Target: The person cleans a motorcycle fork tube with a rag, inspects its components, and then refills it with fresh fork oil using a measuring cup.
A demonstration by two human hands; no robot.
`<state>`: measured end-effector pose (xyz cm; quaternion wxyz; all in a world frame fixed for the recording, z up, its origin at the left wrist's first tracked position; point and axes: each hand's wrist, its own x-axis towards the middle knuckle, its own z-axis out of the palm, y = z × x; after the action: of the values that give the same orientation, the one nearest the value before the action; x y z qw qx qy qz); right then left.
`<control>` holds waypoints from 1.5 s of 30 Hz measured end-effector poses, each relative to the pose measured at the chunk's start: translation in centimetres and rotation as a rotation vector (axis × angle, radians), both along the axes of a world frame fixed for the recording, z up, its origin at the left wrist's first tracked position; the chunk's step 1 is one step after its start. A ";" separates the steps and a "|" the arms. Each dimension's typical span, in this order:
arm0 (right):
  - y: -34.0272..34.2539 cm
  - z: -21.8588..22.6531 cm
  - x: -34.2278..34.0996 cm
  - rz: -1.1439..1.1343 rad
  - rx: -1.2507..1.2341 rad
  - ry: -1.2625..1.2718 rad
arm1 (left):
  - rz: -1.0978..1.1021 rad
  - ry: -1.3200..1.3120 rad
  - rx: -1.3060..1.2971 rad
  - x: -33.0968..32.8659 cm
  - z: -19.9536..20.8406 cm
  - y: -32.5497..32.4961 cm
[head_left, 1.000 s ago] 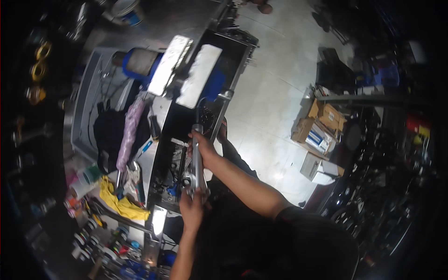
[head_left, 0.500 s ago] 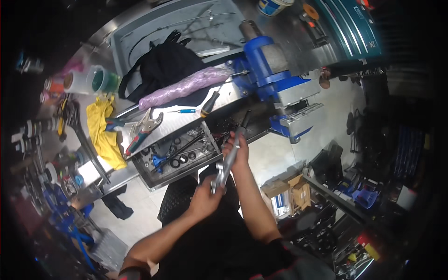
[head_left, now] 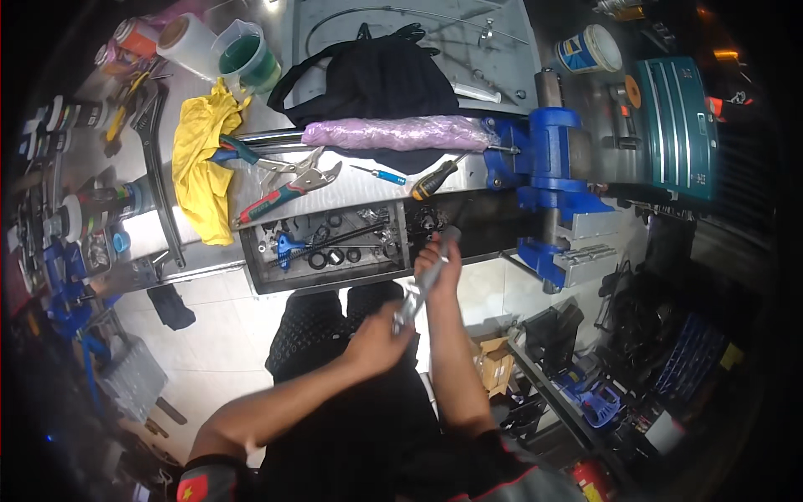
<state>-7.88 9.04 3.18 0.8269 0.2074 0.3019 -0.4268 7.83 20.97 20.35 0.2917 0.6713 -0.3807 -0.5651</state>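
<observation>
My left hand [head_left: 376, 341] is closed round the lower end of a long silver-grey metal part [head_left: 424, 289], somewhat blurred, whose exact kind I cannot make out. Farther up the same part, my right hand [head_left: 443, 266] grips it near the upper end. The part is held aslant in front of my body, just over the near edge of an open drawer [head_left: 330, 284]. In the drawer lie black rings [head_left: 318, 260], a blue-handled tool [head_left: 287, 246] and small hardware.
On the bench lie locking pliers [head_left: 288, 188], a black-and-yellow screwdriver [head_left: 437, 177], a small blue screwdriver [head_left: 386, 176], a yellow cloth [head_left: 201, 159] and a pink-wrapped rod [head_left: 393, 134]. A blue vise [head_left: 556, 151] stands to the right. Behind are a black cloth [head_left: 376, 79] and a grey tray [head_left: 535, 58].
My view has shifted, so the bench and drawer sit differently in the picture. Both hands still hold the metal part, which stays aslant.
</observation>
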 end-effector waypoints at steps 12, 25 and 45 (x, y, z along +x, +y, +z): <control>1.0 -0.9 -2.2 -0.047 0.116 0.094 | 0.153 0.486 0.319 -0.8 -1.6 -1.1; -8.0 -7.5 -2.8 0.314 0.091 -0.061 | -0.016 -0.156 0.210 -6.1 5.9 -6.2; -9.6 -9.5 -3.3 0.404 0.134 0.080 | 0.204 -0.040 0.363 -7.3 7.9 -7.3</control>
<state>-11.15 -0.60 -6.28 0.8672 0.1800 0.3978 -0.2393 0.52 13.63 28.26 0.2141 0.7591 -0.2084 -0.5784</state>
